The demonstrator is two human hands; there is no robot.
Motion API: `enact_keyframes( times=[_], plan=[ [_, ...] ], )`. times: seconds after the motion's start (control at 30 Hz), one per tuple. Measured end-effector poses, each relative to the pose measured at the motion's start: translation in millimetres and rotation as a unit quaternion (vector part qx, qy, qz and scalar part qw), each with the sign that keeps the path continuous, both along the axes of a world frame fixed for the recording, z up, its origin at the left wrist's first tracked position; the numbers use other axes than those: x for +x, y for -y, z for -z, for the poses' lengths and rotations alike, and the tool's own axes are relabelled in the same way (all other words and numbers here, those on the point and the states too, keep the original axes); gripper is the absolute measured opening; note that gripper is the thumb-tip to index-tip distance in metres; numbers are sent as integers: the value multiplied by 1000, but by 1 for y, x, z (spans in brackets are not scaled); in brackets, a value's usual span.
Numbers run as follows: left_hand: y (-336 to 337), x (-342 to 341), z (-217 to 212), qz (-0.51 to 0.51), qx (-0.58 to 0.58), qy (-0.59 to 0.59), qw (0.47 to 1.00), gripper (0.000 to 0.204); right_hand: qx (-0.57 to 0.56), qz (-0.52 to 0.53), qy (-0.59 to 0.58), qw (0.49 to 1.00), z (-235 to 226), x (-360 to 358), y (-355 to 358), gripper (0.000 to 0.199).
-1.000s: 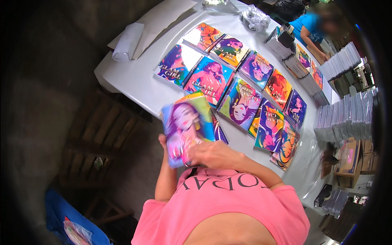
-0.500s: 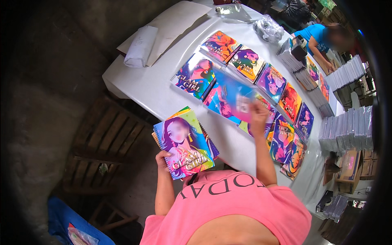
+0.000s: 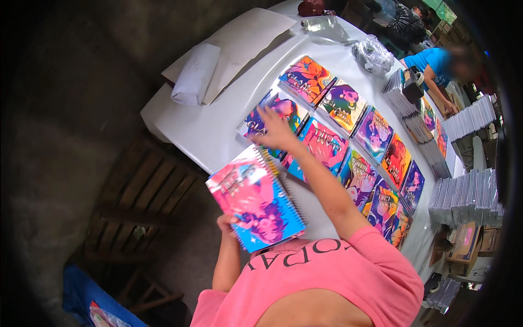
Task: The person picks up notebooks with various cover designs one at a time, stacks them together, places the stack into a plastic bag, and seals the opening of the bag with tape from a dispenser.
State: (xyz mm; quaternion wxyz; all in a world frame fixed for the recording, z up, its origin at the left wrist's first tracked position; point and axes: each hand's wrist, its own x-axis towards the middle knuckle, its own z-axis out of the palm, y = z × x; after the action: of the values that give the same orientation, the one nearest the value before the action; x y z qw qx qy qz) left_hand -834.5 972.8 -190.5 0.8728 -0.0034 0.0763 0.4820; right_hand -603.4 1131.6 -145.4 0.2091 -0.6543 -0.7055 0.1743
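Left hand (image 3: 227, 222) grips a glossy pink-and-blue spiral notebook stack (image 3: 256, 204) beside the smooth white table (image 3: 174, 122), best held square while the spread-fingered right hand (image 3: 277, 131) reaches over a purple-and-white spiral notebook (image 3: 286, 110).

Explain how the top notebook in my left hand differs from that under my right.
The held notebook is mostly pink and blue; the table notebook shows dark blue and purple.
The left hand grips the held notebook; the table notebook lies on the table.
The right hand partly hides the table notebook, not the held notebook.
Both are spiral-bound.
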Motion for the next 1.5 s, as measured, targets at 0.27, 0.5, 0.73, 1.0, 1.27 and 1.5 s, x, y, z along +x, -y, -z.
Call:
enact_keyframes(
  times=[0.27,0.5,0.73,1.0,1.27,1.5],
  plan=[
    [-20,-69,31,-52,-41,-193,979,76,243,-5,-115,963,-21,-13,55,31],
    [-74,16,14,-75,13,-66,995,81,29,-278,3,960,-51,-29,92,40],
    [-92,42,-12,-29,15,-107,994,84,180,226,196,937,18,130,-96,67],
    [-115,42,9,45,-17,-181,982,73,167,42,-492,853,-27,151,-33,22],
    [-98,94,27,99,-5,-58,993,59,8,-365,-214,906,-51,135,-2,28],
    [-77,81,46,177,38,6,984,52,131,221,174,951,49,208,43,45]
  ],
)
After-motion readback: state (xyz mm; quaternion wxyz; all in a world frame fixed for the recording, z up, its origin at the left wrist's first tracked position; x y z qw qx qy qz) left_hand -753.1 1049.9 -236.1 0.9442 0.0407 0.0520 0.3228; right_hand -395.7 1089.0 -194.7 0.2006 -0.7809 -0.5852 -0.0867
